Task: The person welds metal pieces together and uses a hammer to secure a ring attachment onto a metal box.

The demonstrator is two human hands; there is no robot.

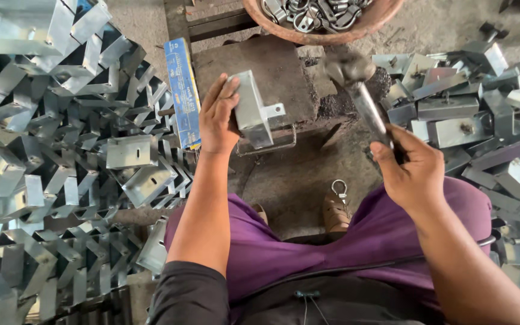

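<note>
A: Head view, with the dark block as landmark: what's left of it?

B: A heap of bent metal brackets, too many to count, and one blue flat box leaning at the block's left edge. The left hand reaches up from the lap, fingers clamped on one folded steel bracket held upright over the block's front edge

A: And right of the block?

B: The right hand is fisted round one hammer, head raised and blurred above the block's right corner. Beyond lies a second pile of finished brackets

A: Anything else?

B: One clay-coloured bowl of metal rings behind the block; a single ring on the floor in front, by two sandalled feet
</note>
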